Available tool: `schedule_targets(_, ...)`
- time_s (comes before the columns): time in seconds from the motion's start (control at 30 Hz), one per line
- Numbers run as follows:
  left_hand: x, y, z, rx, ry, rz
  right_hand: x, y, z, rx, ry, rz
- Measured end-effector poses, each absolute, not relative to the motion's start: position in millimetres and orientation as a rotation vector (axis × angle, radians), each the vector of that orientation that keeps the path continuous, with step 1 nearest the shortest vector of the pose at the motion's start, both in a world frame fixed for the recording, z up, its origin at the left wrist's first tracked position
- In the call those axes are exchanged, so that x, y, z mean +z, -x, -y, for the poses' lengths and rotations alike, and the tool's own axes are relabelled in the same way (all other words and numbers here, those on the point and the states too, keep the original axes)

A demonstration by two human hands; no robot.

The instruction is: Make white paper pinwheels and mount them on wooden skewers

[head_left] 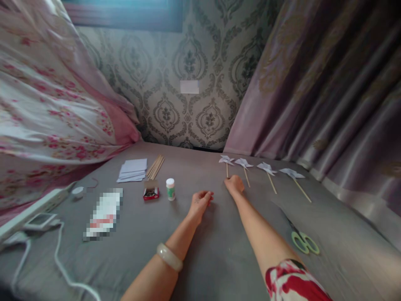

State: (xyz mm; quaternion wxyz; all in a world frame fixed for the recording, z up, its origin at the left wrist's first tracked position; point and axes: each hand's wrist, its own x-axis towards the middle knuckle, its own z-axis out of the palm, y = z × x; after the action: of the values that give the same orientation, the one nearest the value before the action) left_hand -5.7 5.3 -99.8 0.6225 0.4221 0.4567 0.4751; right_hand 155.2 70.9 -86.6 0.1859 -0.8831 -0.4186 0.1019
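Note:
My right hand (234,185) is closed round the lower end of the stick of the leftmost white paper pinwheel (226,159), which lies at the back of the grey-covered surface. Several pinwheels lie in a row, with another pinwheel (243,163) just to the right of the held one. Left of it, my left hand (201,203) hovers low over the cover, its fingers curled loosely together and no object showing in them. A pale bangle (169,257) circles my left wrist. Nearest to that hand stands a small white-capped bottle (171,190) with a green label.
Left of the bottle is a small open red box (151,193) of dark bits. Behind it lie wooden sticks (156,167) and stacked white paper (133,170). Green-handled scissors (303,241) rest at right. A power strip (40,209) with white cables (61,255) runs along the left.

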Motion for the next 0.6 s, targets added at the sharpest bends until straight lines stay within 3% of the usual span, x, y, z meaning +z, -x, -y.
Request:
schedule_targets(0.47, -113, -1, -4, 0.975, -1.239, -1.141, -103, -160, -31, 0.148, 2.191, 1.621)
schedule_targets(0.6, -94, -9, 11, 0.908, -1.396, -1.072, -118, -157, -4, 0.037, 2.05, 1.891)
